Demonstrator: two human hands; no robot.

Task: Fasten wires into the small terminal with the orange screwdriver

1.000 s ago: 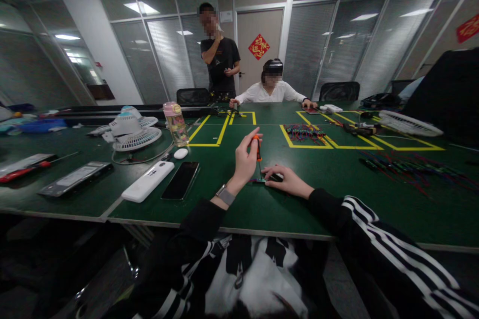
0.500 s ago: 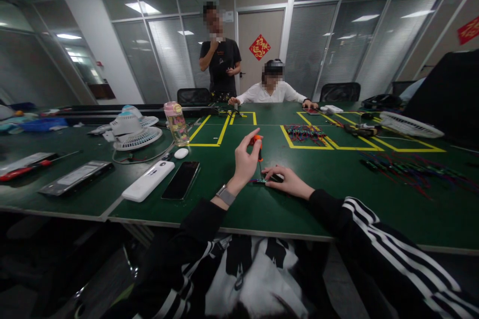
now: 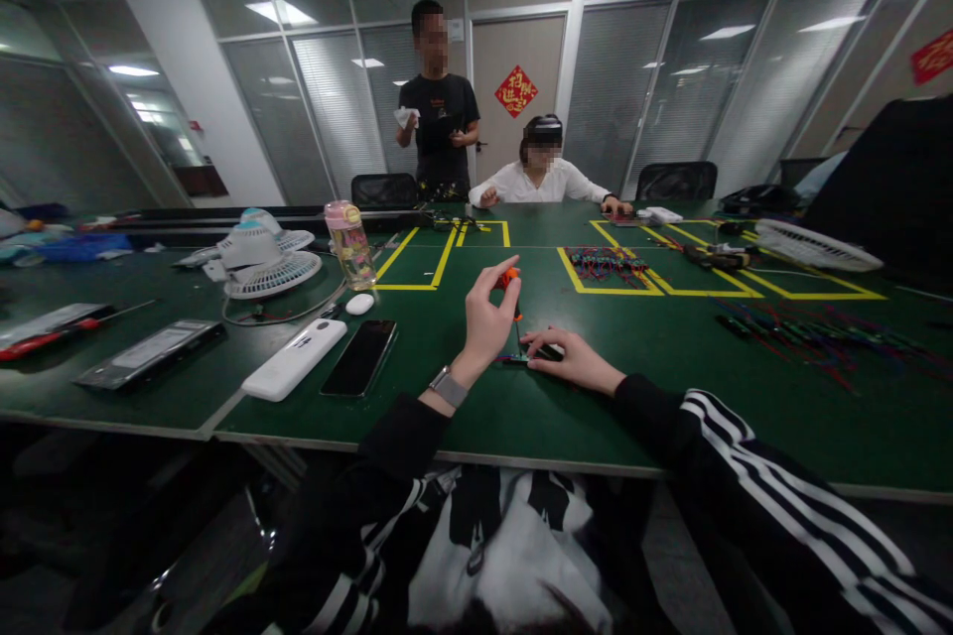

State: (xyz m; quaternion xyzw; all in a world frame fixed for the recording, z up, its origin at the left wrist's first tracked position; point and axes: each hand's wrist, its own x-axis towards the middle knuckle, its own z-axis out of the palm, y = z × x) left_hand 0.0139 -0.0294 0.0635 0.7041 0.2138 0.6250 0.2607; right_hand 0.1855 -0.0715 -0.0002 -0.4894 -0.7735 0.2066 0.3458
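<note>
- Since the earlier frame, a standing co-worker's hand (image 3: 407,119) has dropped from the chin; the wearer's own two have hardly shifted.
- The left hand (image 3: 485,319) has its fingers closed about the orange handle of a screwdriver (image 3: 510,275); a light, turnable hold should serve best.
- The shaft stands nearly upright over a small board (image 3: 510,358) on the counter (image 3: 476,432); keeping it square should guard against slipping (the tip is too small to judge).
- The right hand (image 3: 572,361) steadies the board's right end; whether its fingers pinch or merely press, I cannot tell. Best kept clear of the tip.
- Farther out, a phone (image 3: 360,358) lies leftward and wired boards (image 3: 808,335) rightward, both well apart.
</note>
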